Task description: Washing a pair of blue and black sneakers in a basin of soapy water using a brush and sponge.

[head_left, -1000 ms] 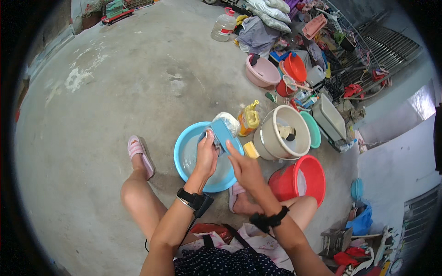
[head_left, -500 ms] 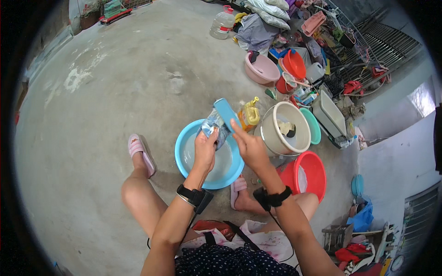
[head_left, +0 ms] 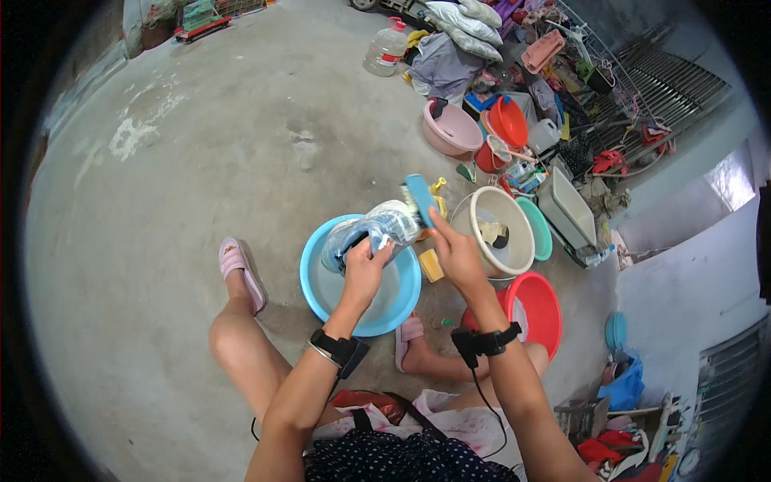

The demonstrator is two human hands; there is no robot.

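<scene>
My left hand (head_left: 365,269) grips a wet-looking blue and white shoe (head_left: 377,229), held tilted over a light-blue basin (head_left: 312,299). The fingers are closed around its dark opening and partly hidden by it. In my right hand (head_left: 460,255) is a blue scrubbing brush (head_left: 418,196), its pale bristles against the far right end of the shoe. Shallow cloudy water lies in the basin beneath. A yellow bar of soap (head_left: 430,265) rests just right of the basin, below a yellow pump bottle (head_left: 439,191) mostly hidden by the brush and hand.
Right of the basin stand a cream bucket (head_left: 526,233) with a cloth inside, a red basin (head_left: 546,301) and a green basin (head_left: 541,233). A pink basin (head_left: 450,132) and a clear jug (head_left: 385,50) stand farther back. My slippered feet flank the blue basin.
The shoe has turned from nearly upright to a flatter tilt, showing more of its length. The brush has tipped and moved slightly right to its far end. The soap has come into view.
</scene>
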